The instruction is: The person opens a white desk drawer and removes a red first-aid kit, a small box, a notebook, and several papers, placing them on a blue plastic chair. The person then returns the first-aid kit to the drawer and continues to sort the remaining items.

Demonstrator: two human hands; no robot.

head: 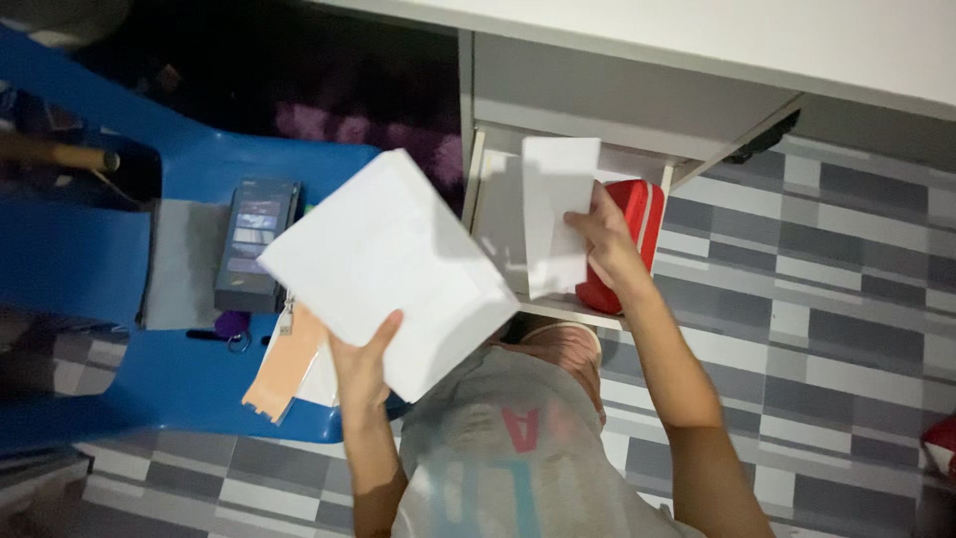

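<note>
Grey-striped floor (846, 299) lower right, wide open. Left hand (363, 374) fingers pinching big white sheet (383, 269) mid-frame, corner overhanging blue chair (169, 379) edge. Right hand (607, 244) fingers clamp narrow white paper (553, 209) by shelf (558, 307) lip, red pouch (637, 214) just behind.

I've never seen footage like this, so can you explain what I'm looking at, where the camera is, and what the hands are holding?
There is one picture, from a camera worn on a person's head, looking down at their own bare hands. The left hand holds a large white sheet. The right hand holds a smaller white paper near a white shelf, where a red pouch sits. To the left, a blue plastic chair carries a dark box, keys and a tan card piece. The floor is grey tile.
</note>
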